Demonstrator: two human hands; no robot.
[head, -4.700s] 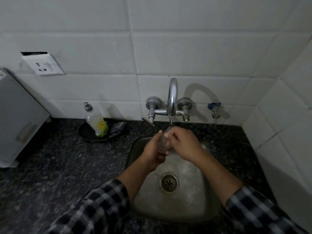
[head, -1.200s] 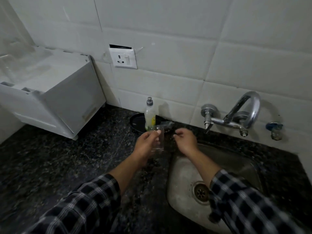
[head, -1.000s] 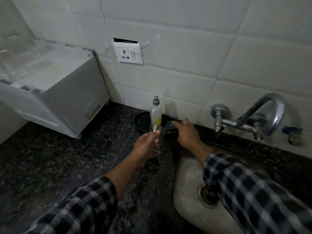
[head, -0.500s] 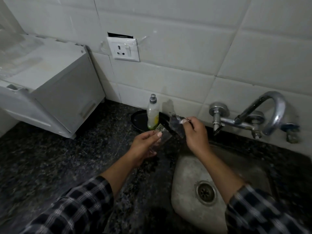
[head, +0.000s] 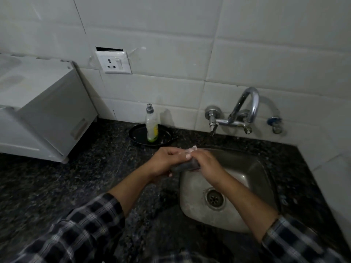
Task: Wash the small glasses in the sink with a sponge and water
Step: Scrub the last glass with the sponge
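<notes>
Both hands meet above the sink's (head: 247, 168) left rim. Left hand (head: 165, 161) grips glass (head: 185, 166), held sideways; right hand (head: 207, 163) curls over its other end. Sponge not clearly visible. Step, likely: scrubbing. Next: rinse under tap (head: 250, 103); no stream seen, so open it first.

Glass (head: 185, 166) tilted sideways, over sink (head: 247, 168) L edge.

Dark counter (head: 57, 186) holds sink (head: 247, 168), black tray (head: 137, 135), white box (head: 38, 111).
</notes>
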